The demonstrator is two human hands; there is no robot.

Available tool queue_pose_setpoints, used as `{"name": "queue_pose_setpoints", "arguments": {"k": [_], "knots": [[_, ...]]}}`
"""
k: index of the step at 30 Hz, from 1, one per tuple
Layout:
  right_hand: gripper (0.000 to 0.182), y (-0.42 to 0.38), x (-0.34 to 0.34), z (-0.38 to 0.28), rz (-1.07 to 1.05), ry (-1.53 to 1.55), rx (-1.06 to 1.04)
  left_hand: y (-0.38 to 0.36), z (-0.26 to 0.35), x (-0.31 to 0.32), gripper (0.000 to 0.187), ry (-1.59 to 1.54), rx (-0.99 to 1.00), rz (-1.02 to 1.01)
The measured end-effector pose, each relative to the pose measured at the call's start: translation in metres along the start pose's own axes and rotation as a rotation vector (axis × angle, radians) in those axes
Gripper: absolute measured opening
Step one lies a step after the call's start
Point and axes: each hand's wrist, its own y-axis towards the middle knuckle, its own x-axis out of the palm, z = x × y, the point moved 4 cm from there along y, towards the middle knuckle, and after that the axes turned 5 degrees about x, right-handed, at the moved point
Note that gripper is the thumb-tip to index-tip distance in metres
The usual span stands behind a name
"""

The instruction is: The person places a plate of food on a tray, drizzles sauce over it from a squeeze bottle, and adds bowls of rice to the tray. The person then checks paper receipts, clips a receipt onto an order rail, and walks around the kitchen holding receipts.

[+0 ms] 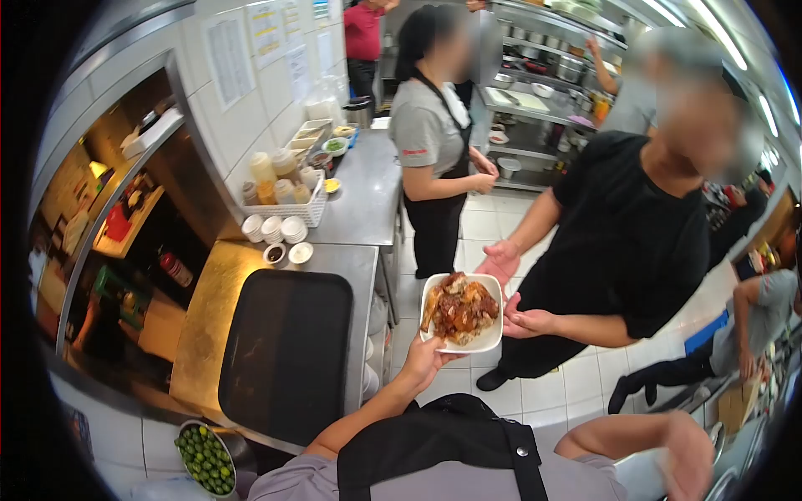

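My left hand [424, 362] grips the near edge of a white square dish [493, 336], its thumb over the rim. Chopped, glossy brown roast chicken [460, 310] fills the dish. Across from me, a co-worker in a black shirt [635, 225] holds out both hands, one [499, 260] at the dish's far right corner and the other [530, 317] palm up beside its right side. Down at the lower right, my right hand [689, 462] is away from the dish, its fingers smeared by motion.
A black tray [288, 334] lies on the metal counter to my left. Behind it stand sauce cups [274, 253] and a white basket [311, 212] of squeeze bottles. A container of green limes [205, 459] is at lower left. Another person in an apron [434, 150] stands beyond the counter.
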Motion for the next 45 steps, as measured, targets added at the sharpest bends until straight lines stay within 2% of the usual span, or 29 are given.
{"name": "queue_pose_setpoints", "arguments": {"k": [3, 7, 10, 12, 16, 19, 23, 24, 25, 29, 30, 31, 32, 33, 34, 35, 36, 38, 39, 40, 41, 42, 43, 44, 45], "knots": [[0.046, 0.008, -0.015, 0.007, -0.012, 0.145, -0.101, -0.020, 0.015, -0.031, 0.060, 0.007, 0.019, 0.056], [0.040, 0.029, -0.030, 0.042, 0.003, 0.376, -0.168, -0.059, 0.041, -0.070, 0.061, -0.002, 0.085, 0.282], [0.036, 0.069, -0.027, 0.103, 0.039, 0.549, -0.067, -0.087, 0.060, -0.106, 0.060, 0.025, 0.267, 0.448], [0.034, 0.113, -0.016, 0.158, 0.054, 0.622, 0.106, -0.101, 0.064, -0.145, 0.057, 0.001, 0.375, 0.527], [0.031, 0.235, 0.027, 0.269, 0.000, 0.464, 0.482, -0.124, 0.091, -0.170, 0.050, 0.045, 0.576, 0.786], [0.038, 0.316, 0.051, 0.357, -0.063, 0.375, 0.483, -0.133, 0.090, -0.203, 0.047, 0.040, 0.646, 0.940], [0.052, 0.426, 0.083, 0.467, 0.044, 0.193, 0.463, -0.137, 0.093, -0.224, 0.041, 0.017, 0.735, 1.097], [0.057, 0.451, 0.087, 0.497, 0.081, 0.029, 0.374, -0.138, 0.092, -0.224, 0.044, 0.006, 0.738, 1.144], [0.060, 0.472, 0.094, 0.520, 0.119, -0.007, 0.373, -0.139, 0.094, -0.225, 0.047, -0.020, 0.732, 1.126], [0.062, 0.533, 0.108, 0.569, 0.075, -0.267, 0.248, -0.142, 0.084, -0.240, 0.048, -0.077, 0.699, 1.243], [0.060, 0.544, 0.107, 0.570, 0.074, -0.398, 0.117, -0.139, 0.081, -0.241, 0.048, -0.071, 0.664, 1.248], [0.060, 0.550, 0.105, 0.558, -0.002, -0.343, 0.298, -0.140, 0.080, -0.239, 0.048, -0.118, 0.746, 1.311], [0.057, 0.559, 0.108, 0.581, -0.051, -0.345, 0.314, -0.137, 0.081, -0.234, 0.047, -0.055, 0.696, 1.347], [0.052, 0.559, 0.106, 0.577, -0.064, -0.220, 0.361, -0.135, 0.080, -0.232, 0.047, 0.002, 0.639, 1.384], [0.048, 0.574, 0.112, 0.643, -0.044, -0.159, 0.204, -0.135, 0.075, -0.236, 0.045, 0.052, 0.617, 1.467], [0.047, 0.583, 0.110, 0.661, -0.107, -0.142, 0.241, -0.135, 0.066, -0.248, 0.044, 0.099, 0.645, 1.465], [0.045, 0.579, 0.106, 0.629, -0.162, -0.047, 0.354, -0.133, 0.065, -0.243, 0.044, 0.106, 0.642, 1.535], [0.043, 0.573, 0.097, 0.577, -0.078, -0.147, 0.328, -0.129, 0.065, -0.236, 0.044, 0.073, 0.655, 1.632], [0.048, 0.573, 0.092, 0.561, -0.031, -0.254, 0.355, -0.128, 0.064, -0.236, 0.043, 0.116, 0.623, 1.648], [0.050, 0.578, 0.086, 0.591, 0.052, -0.234, 0.265, -0.129, 0.066, -0.236, 0.043, 0.163, 0.590, 1.661], [0.050, 0.579, 0.079, 0.583, 0.044, -0.149, 0.186, -0.132, 0.073, -0.227, 0.043, 0.141, 0.613, 1.687], [0.052, 0.585, 0.063, 0.589, 0.105, -0.295, 0.063, -0.133, 0.080, -0.214, 0.042, 0.137, 0.509, 1.671], [0.055, 0.573, 0.058, 0.525, 0.296, -0.298, -0.222, -0.132, 0.081, -0.207, 0.042, 0.133, 0.401, 1.648], [0.055, 0.591, 0.042, 0.554, 0.046, -0.271, 0.187, -0.131, 0.076, -0.212, 0.042, 0.139, 0.418, 1.613], [0.066, 0.582, 0.029, 0.522, 0.143, -0.315, 0.145, -0.132, 0.072, -0.212, 0.042, 0.123, 0.426, 1.625]]}}
